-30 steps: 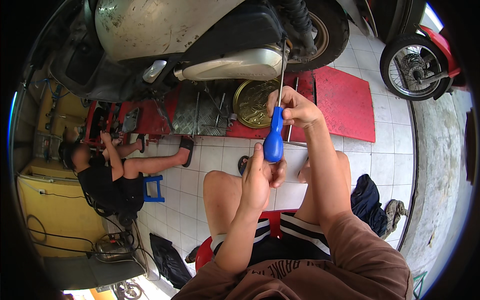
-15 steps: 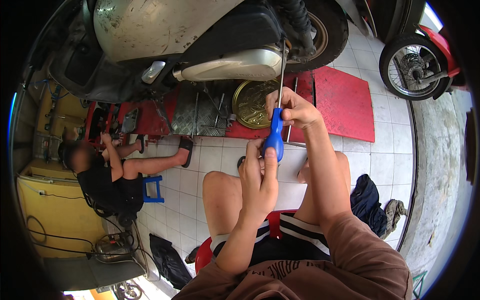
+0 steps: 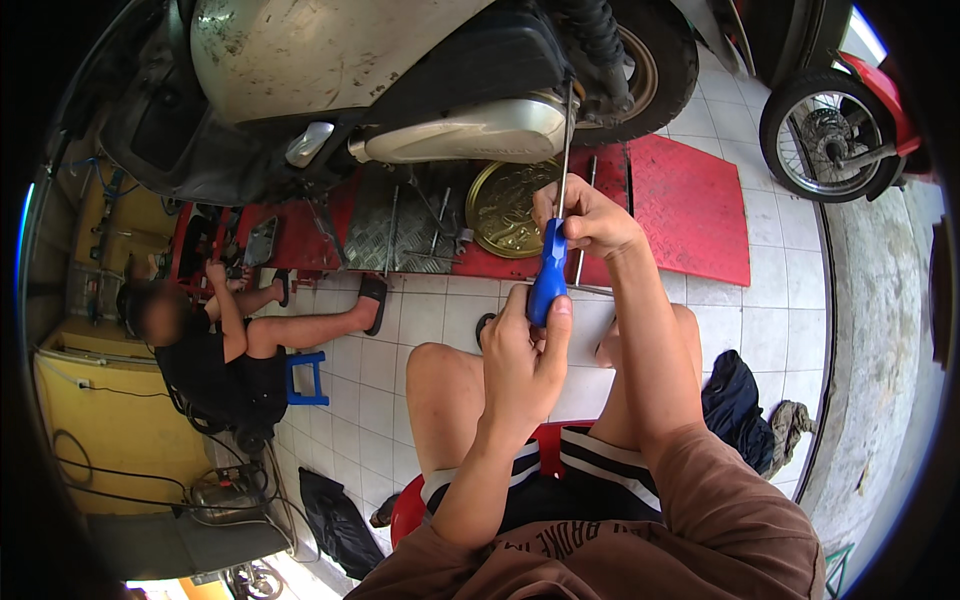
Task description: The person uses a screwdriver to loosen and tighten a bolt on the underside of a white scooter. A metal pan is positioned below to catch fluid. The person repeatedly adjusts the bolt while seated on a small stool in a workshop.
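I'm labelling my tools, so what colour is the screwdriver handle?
The screwdriver handle is bright blue; it shows best in the head view.

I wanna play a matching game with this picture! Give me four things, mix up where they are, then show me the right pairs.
Things:
1. Screwdriver
2. Round tray
3. Blue stool
4. Dark cloth

Places:
A. Beside the other person, who wears black
B. On the tiled floor, to the right
C. Held in the left hand and right hand
D. On the red platform, below the scooter

Right pairs: 1-C, 2-D, 3-A, 4-B
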A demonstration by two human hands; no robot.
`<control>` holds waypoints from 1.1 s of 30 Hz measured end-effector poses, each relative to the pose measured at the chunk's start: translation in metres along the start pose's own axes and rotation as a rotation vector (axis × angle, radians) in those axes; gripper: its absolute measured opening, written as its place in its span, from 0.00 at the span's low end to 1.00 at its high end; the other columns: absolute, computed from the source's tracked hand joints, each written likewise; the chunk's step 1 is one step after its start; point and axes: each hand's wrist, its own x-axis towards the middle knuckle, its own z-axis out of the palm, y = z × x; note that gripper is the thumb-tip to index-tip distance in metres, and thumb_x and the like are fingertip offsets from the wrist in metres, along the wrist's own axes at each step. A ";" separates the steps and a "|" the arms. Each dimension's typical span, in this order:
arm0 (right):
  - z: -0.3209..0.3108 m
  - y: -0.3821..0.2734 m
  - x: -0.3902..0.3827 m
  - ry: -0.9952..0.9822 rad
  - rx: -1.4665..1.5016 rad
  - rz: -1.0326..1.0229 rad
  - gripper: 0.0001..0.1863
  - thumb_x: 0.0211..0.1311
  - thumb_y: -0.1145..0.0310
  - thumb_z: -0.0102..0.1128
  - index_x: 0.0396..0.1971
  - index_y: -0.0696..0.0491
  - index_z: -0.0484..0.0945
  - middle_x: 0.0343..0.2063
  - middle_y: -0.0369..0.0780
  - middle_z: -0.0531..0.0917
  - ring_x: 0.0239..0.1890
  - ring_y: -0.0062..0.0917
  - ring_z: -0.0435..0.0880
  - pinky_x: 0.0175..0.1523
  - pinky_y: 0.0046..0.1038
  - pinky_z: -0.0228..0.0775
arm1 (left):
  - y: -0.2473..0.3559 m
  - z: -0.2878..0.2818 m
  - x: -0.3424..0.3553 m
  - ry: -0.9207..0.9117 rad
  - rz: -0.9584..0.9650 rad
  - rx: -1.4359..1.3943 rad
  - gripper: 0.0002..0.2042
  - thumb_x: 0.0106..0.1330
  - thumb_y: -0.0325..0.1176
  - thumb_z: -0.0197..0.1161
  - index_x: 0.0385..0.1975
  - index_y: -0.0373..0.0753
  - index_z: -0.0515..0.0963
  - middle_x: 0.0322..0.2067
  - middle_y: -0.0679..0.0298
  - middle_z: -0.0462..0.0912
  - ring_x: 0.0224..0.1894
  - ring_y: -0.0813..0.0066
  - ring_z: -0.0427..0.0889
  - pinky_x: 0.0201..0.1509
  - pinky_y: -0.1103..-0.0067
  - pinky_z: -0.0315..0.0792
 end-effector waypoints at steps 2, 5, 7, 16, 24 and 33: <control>-0.010 0.005 -0.003 -0.052 0.070 -0.019 0.27 0.47 0.52 0.74 0.27 0.62 0.75 0.17 0.32 0.71 0.14 0.09 0.60 0.17 0.15 0.42 | 0.001 0.004 0.000 -0.034 -0.056 -0.118 0.27 0.74 0.53 0.35 0.25 0.34 0.68 0.11 0.69 0.64 0.10 0.85 0.60 0.13 0.85 0.53; 0.013 0.000 0.004 -0.032 0.034 -0.037 0.27 0.46 0.50 0.74 0.24 0.60 0.73 0.17 0.31 0.70 0.14 0.09 0.59 0.18 0.15 0.42 | -0.002 0.007 -0.007 -0.017 -0.313 -0.445 0.31 0.74 0.57 0.30 0.24 0.34 0.68 0.12 0.69 0.64 0.11 0.86 0.58 0.14 0.85 0.52; 0.017 -0.007 0.004 0.012 -0.039 -0.001 0.32 0.41 0.44 0.75 0.22 0.60 0.72 0.14 0.31 0.69 0.12 0.08 0.60 0.15 0.13 0.43 | -0.005 0.005 -0.007 0.006 -0.339 -0.486 0.29 0.74 0.55 0.32 0.24 0.34 0.68 0.13 0.70 0.63 0.12 0.86 0.57 0.15 0.85 0.51; 0.022 -0.012 0.002 0.049 0.000 -0.008 0.32 0.40 0.45 0.76 0.23 0.62 0.75 0.16 0.32 0.71 0.12 0.10 0.61 0.15 0.15 0.45 | 0.005 0.002 -0.006 -0.033 -0.349 -0.644 0.24 0.75 0.51 0.38 0.27 0.36 0.66 0.14 0.73 0.58 0.15 0.88 0.55 0.18 0.86 0.48; 0.021 -0.014 0.001 0.068 -0.035 -0.002 0.31 0.41 0.48 0.77 0.25 0.63 0.75 0.16 0.32 0.71 0.13 0.10 0.61 0.15 0.15 0.45 | -0.005 0.002 -0.002 0.057 -0.111 -0.332 0.22 0.75 0.49 0.41 0.29 0.34 0.68 0.17 0.71 0.62 0.17 0.88 0.56 0.19 0.86 0.49; 0.012 -0.011 0.000 0.010 0.010 0.044 0.22 0.49 0.57 0.73 0.29 0.61 0.75 0.18 0.31 0.71 0.15 0.11 0.61 0.18 0.15 0.46 | -0.003 0.008 -0.001 0.114 -0.051 -0.242 0.17 0.71 0.41 0.53 0.23 0.36 0.67 0.13 0.71 0.62 0.15 0.85 0.59 0.18 0.80 0.52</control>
